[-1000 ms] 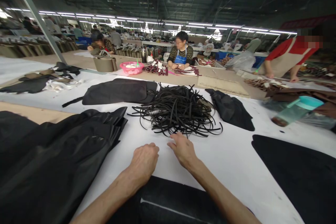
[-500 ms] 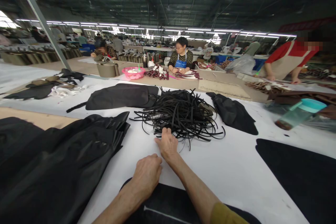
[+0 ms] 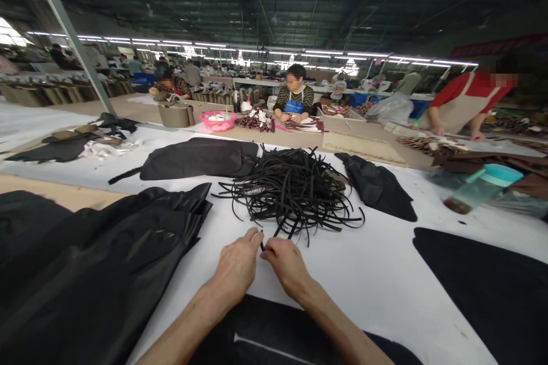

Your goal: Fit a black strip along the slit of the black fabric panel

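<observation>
In front of me a tangled pile of thin black strips (image 3: 295, 182) lies on the white table top (image 3: 351, 274). My right hand (image 3: 289, 267) is closed in a pinch just short of the pile, on a black strip (image 3: 262, 243) that shows between my hands. Close beside it, my left hand (image 3: 237, 265) has its thumb and fingertips pressed together at the same strip. Other strips trail from the pile down to the right hand's knuckles. Beneath my forearms lies a dark panel (image 3: 257, 325) with a pale line across it.
Stacked black sheets (image 3: 107, 256) cover the left side. Behind the pile rests a folded black piece (image 3: 192, 158); to its right are another black piece (image 3: 379, 185), a large black panel (image 3: 479, 279) and a teal-lidded bottle (image 3: 482, 188). Co-workers sit or stand across the table, near a pink basin (image 3: 217, 120).
My right hand has drawn back from the pile's edge toward me, bringing a strip. My left hand has moved slightly forward to meet it, and the two hands are now side by side.
</observation>
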Tool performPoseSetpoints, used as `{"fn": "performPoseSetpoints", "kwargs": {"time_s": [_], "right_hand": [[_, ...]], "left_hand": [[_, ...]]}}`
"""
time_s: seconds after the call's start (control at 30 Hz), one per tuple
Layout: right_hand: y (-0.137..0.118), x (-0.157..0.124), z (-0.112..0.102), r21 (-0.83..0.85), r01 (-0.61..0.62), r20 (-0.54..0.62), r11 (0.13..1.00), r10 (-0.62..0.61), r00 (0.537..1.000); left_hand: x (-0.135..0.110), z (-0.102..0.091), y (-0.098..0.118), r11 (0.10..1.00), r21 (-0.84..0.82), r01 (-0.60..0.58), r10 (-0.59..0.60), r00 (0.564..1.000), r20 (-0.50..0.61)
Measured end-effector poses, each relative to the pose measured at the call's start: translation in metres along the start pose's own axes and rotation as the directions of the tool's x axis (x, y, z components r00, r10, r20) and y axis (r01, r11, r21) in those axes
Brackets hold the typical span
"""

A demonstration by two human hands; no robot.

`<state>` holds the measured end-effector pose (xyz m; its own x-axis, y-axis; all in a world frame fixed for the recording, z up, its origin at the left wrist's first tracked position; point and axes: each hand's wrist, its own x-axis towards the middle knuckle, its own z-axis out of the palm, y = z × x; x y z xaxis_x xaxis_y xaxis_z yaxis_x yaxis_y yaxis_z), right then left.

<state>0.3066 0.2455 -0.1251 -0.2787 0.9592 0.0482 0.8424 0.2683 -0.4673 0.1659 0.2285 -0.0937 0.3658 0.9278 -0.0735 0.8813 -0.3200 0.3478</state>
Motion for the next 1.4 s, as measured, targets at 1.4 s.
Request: {"fn": "performPoseSetpoints", "kwargs": {"time_s": [1.4], "right_hand": [[0.000, -0.204, -0.086, 0.617, -0.667, 0.707, 0.418, 0.078, 0.703]], "left_hand": [[-0.137, 0.006, 0.050, 0.522, -0.768, 0.370, 0.006, 0.899, 0.438]]}}
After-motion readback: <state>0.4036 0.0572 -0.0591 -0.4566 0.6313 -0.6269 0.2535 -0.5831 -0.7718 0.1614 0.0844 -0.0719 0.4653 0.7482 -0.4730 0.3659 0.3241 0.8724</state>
